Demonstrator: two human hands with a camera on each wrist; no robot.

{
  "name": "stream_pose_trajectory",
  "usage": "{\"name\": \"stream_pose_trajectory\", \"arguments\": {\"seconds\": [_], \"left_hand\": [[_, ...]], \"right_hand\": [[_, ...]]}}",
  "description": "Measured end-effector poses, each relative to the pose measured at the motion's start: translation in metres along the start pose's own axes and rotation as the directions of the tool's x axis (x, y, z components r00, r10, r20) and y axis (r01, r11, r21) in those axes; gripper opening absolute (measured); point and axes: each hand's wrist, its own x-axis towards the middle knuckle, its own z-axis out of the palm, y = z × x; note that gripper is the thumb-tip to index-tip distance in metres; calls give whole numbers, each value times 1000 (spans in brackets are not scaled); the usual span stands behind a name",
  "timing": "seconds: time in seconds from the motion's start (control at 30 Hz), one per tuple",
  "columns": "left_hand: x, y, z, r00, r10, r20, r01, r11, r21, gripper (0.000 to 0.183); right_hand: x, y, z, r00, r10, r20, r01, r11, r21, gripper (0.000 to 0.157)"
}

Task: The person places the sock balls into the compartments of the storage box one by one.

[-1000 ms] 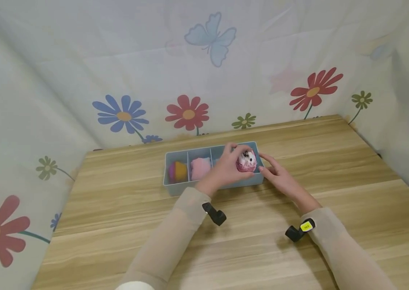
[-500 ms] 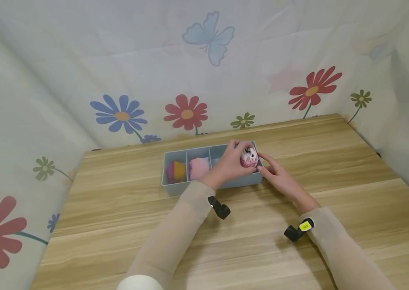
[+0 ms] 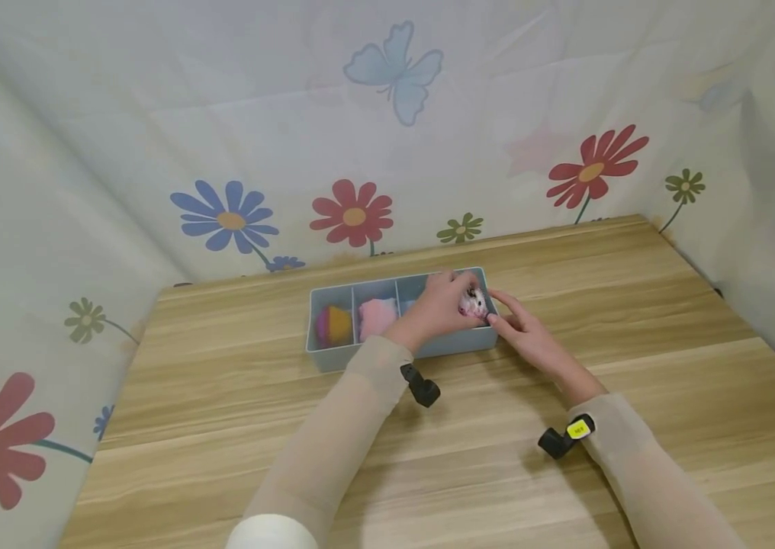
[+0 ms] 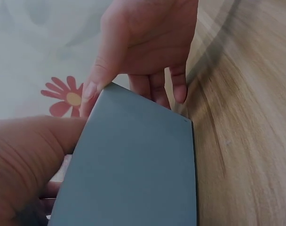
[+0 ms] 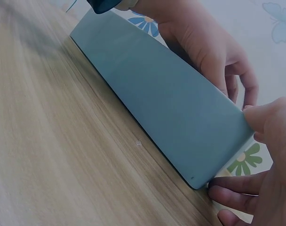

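Note:
A grey-blue divided storage box (image 3: pixel 456 341) lies lengthwise on the wooden table. My left hand (image 3: pixel 432 309) reaches down into its right end and holds a round white-and-pink toy (image 3: pixel 473 303) with dark spots, low between the walls. The palm covers part of the toy. At the box's right end, my right hand (image 3: pixel 532 335) grips the front corner, its thumb on the rim and fingers along the outer end wall; the right wrist view shows this thumb (image 5: pixel 263 115) at the top corner. A purple-and-yellow ball (image 3: pixel 335 326) and a pink soft lump (image 3: pixel 378 319) fill the two left compartments.
The wooden table (image 3: pixel 223 427) runs back to a curtain (image 3: pixel 278 114) printed with flowers and a butterfly. Black wrist cameras (image 3: pixel 422 387) are strapped over both sleeves. A thin divider (image 3: pixel 354 313) separates the two left compartments.
My left hand has moved slightly right and lowered the white-and-pink toy deeper into the box's right end. The right hand keeps its place at the corner.

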Motion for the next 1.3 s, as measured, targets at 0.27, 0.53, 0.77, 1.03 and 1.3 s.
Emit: {"name": "stream_pose_trajectory", "arguments": {"seconds": [0.27,0.53,0.77,1.03,1.3], "left_hand": [[-6,-3,-6,997,43,62,-55,979,195,44],[-24,-8,-15,999,28,-25,-26,997,79,45],[-50,-21,-25,995,-16,-101,15,1000,-9,43],[-85,-47,-28,978,-57,-201,52,998,-32,41],[-116,-65,-35,959,-168,-228,150,984,-95,42]], "right_hand": [[3,-3,5,1000,-14,12,14,1000,-15,58],[-10,-36,7,1000,9,19,-9,1000,1,55],[-5,-19,5,1000,-3,1,3,1000,-12,57],[-2,-8,4,1000,-1,-18,0,999,-44,59],[-3,-7,3,1000,9,-15,-10,997,-72,60]]}}
